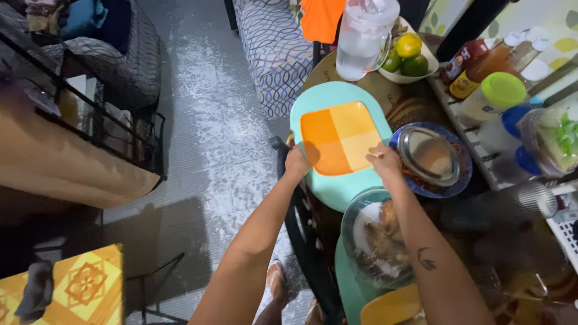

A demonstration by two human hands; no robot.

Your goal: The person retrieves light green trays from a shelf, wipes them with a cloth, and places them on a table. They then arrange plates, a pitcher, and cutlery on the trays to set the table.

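left hand (pixel 296 164) and right hand (pixel 383 160) each gripping opposite edges of orange plate (pixel 338 137), fingers clenched on rim, steadying it flat on teal placemat (pixel 337 183); covered bowl (pixel 428 157) just beside.

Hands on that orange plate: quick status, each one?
Left hand: gripping the orange plate at its left edge.
Right hand: gripping its right edge.

Your left hand (pixel 296 164) and right hand (pixel 384 161) gripped orange plate (pixel 338 144) on teal placemat (pixel 337 180). Right path blocked: lidded blue dish (pixel 430 157) sat just beside right hand. Far side crowded: clear pitcher (pixel 363 37), fruit bowl (pixel 407 58). Near side: covered food dish (pixel 376 238) under your forearm. Left stayed open over grey floor (pixel 211 132); black chair back (pixel 301 229) stood near table edge.
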